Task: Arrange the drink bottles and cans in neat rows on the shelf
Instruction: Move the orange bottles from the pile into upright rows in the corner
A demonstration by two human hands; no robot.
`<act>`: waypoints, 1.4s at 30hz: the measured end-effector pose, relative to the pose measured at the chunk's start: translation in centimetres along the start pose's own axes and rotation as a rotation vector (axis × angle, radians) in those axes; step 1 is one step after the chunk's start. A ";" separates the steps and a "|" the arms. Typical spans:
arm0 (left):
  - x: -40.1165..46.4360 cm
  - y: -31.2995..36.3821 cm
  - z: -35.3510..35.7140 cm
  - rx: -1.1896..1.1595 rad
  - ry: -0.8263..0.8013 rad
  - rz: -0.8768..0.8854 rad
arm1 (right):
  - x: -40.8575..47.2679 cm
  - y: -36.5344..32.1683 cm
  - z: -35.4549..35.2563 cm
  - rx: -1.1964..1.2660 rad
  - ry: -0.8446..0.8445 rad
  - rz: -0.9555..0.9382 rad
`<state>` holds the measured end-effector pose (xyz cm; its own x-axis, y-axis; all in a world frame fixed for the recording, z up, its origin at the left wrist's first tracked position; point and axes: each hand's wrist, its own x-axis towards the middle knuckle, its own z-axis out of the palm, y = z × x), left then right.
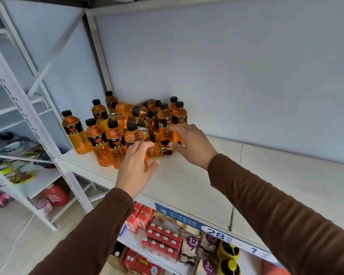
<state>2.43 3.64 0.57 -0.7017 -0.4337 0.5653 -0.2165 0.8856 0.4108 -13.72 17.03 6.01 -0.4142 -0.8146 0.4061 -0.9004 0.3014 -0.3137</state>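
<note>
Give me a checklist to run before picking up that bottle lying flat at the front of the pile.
1. Left hand empty and open: ok.
2. Right hand empty and open: ok.
3. Lying bottle within reach, between both hands: ok.
4. Bare shelf space to the right for new rows: ok.
5. Upright bottles on the left stand in neat rows: not ok, they are staggered.
6. Bottle stacked on top is stable: cannot tell.
</note>
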 end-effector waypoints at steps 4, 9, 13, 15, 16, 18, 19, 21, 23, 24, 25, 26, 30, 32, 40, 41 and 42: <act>-1.0 -3.9 -0.6 -0.151 0.140 -0.170 | 3.6 -2.3 2.3 0.164 -0.031 -0.066; -1.3 -8.3 0.1 -0.450 0.251 -0.482 | 6.8 -4.5 5.3 0.302 -0.116 -0.041; -0.7 -11.1 1.1 -0.603 0.172 -0.516 | 8.3 -5.7 7.6 0.467 -0.194 0.101; -0.3 -12.3 1.7 -0.624 0.127 -0.501 | 8.6 -6.3 8.5 0.582 -0.196 0.173; -0.2 -12.7 1.9 -0.621 0.114 -0.489 | 8.6 -6.7 8.7 0.621 -0.186 0.201; 0.1 -13.4 2.3 -0.634 0.107 -0.459 | 8.6 -7.6 8.8 0.659 -0.137 0.252; 0.2 -13.6 2.4 -0.659 0.108 -0.453 | 8.6 -8.0 8.9 0.670 -0.096 0.275; 0.5 -13.9 2.6 -0.713 0.098 -0.453 | 8.7 -8.5 8.9 0.664 -0.021 0.312; 0.7 -14.2 2.9 -0.738 0.074 -0.446 | 8.4 -9.0 8.8 0.644 0.022 0.357; 0.8 -14.3 3.0 -0.733 0.060 -0.440 | 8.3 -9.3 8.7 0.626 0.038 0.380; 0.9 -14.5 3.0 -0.724 0.043 -0.435 | 8.1 -9.5 8.6 0.608 0.055 0.406; 1.1 -14.6 3.1 -0.716 0.025 -0.429 | 7.9 -9.6 8.5 0.591 0.078 0.430; 1.8 -14.8 3.2 -0.686 -0.029 -0.392 | 6.9 -9.8 7.8 0.486 0.166 0.478; 2.1 -14.6 3.1 -0.714 -0.050 -0.383 | 6.4 -10.0 7.5 0.458 0.207 0.526; 1.9 -12.8 2.4 -0.888 -0.190 -0.198 | 2.6 -9.2 4.7 0.376 0.318 0.630; 2.0 -12.0 2.4 -0.911 -0.218 -0.164 | 1.9 -8.9 4.1 0.358 0.337 0.644; 2.2 -11.1 2.4 -0.933 -0.251 -0.134 | 1.1 -8.8 3.4 0.338 0.357 0.659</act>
<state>1.64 -6.74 -4.44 -0.8581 -0.3774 0.3483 0.2436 0.2980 0.9230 -5.84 11.79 6.27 -0.9125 -0.2989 0.2791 -0.3928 0.4507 -0.8016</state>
